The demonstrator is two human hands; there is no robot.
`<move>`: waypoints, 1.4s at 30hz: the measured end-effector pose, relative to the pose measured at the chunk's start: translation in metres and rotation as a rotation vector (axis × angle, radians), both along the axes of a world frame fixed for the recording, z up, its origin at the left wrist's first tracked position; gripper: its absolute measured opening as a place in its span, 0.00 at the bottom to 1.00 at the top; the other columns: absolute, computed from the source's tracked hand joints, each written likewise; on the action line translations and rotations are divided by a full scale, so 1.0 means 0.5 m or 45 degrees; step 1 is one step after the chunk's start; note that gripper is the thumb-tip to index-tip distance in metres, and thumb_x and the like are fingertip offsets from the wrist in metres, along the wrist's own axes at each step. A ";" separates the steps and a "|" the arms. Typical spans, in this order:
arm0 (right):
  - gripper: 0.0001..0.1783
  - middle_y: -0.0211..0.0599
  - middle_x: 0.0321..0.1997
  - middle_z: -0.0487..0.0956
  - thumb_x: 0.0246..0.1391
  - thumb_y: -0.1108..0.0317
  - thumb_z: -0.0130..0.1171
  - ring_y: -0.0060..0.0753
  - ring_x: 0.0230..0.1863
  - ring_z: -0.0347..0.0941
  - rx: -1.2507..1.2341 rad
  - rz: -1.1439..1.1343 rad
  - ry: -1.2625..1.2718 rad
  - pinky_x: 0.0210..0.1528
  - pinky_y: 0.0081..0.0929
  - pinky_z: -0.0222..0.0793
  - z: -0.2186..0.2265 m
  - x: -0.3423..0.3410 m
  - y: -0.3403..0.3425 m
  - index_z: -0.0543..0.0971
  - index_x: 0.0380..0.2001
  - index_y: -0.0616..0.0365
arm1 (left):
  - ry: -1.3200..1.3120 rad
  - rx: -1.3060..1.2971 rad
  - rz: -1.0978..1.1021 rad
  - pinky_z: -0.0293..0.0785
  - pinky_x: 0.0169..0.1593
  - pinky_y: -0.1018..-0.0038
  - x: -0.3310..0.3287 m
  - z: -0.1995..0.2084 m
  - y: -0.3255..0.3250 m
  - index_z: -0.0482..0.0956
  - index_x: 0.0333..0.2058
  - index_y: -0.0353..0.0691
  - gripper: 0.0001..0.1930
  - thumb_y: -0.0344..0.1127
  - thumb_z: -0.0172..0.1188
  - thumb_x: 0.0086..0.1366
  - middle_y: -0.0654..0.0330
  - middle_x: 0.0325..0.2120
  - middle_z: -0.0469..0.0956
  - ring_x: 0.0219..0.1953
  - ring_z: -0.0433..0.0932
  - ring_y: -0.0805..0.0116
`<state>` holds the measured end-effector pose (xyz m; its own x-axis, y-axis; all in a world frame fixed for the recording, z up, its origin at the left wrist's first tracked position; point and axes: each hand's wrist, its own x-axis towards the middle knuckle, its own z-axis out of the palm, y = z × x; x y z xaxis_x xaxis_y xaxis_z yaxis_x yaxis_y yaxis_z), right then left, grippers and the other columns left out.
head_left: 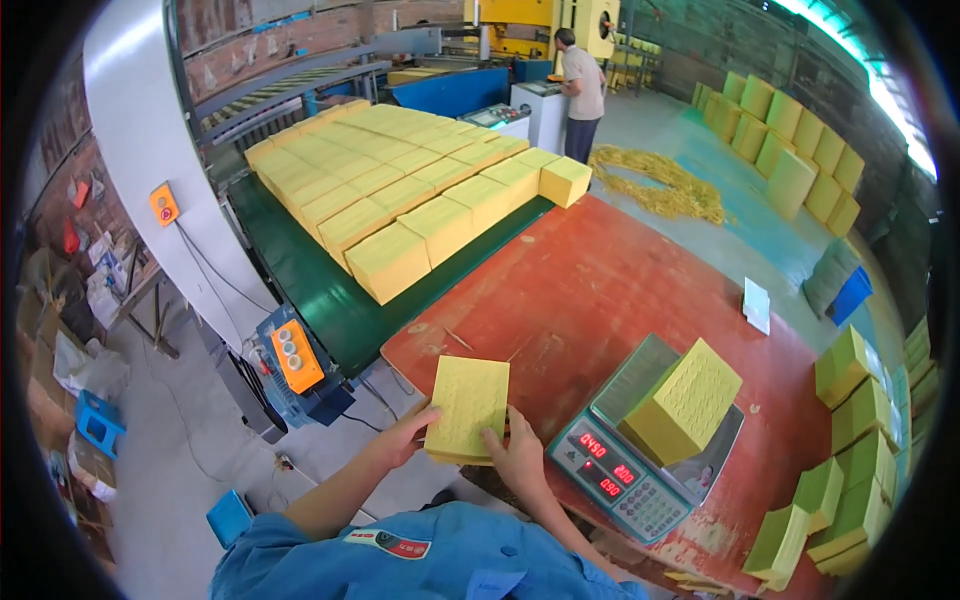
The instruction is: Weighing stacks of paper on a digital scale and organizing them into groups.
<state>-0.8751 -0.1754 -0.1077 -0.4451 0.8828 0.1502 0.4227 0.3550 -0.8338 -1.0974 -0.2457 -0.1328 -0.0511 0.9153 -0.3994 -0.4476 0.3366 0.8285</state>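
While yellow rectangular blocks [410, 185] rest on a smooth green belt [315, 295] at left, I see a left hand [407, 438] and right hand [519, 458] holding a yellow, rough-topped slab [468, 400] at the scuffed red table's [620, 260] near edge; rightward, a digital scale [635, 505] bears a thicker yellow stack [690, 400], and yellow bundles [790, 184] stand on pale floor [650, 115].

Red digits [593, 445] are being displayed in three small windows on the electronic scale [632, 487]. Tiny key markings are being borne by the keypad [655, 510] beside them, too small to read. Blurred lettering is being carried by a red, white and dark patch [388, 543] on the blue shirt [440, 575].
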 end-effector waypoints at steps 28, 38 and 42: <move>0.21 0.34 0.41 0.80 0.63 0.62 0.55 0.22 0.31 0.74 -0.232 -0.804 1.166 0.33 0.23 0.71 0.337 0.486 0.167 0.74 0.55 0.64 | 0.070 0.324 -0.981 0.68 0.52 0.60 0.477 0.483 0.490 0.72 0.57 0.45 0.35 0.61 0.61 0.57 0.58 0.50 0.75 0.51 0.73 0.61; 0.17 0.30 0.40 0.80 0.62 0.65 0.57 0.21 0.33 0.73 -0.323 -0.824 1.140 0.35 0.21 0.71 0.265 0.504 0.164 0.78 0.51 0.61 | 0.142 0.292 -1.091 0.63 0.59 0.58 0.488 0.429 0.504 0.69 0.61 0.47 0.37 0.62 0.59 0.59 0.60 0.58 0.71 0.59 0.67 0.63; 0.17 0.30 0.40 0.80 0.62 0.65 0.57 0.21 0.34 0.73 -0.280 -0.835 1.085 0.37 0.21 0.71 0.263 0.502 0.153 0.78 0.51 0.61 | 0.243 0.344 -1.015 0.65 0.57 0.51 0.494 0.433 0.480 0.69 0.61 0.46 0.40 0.66 0.58 0.56 0.54 0.57 0.70 0.56 0.69 0.57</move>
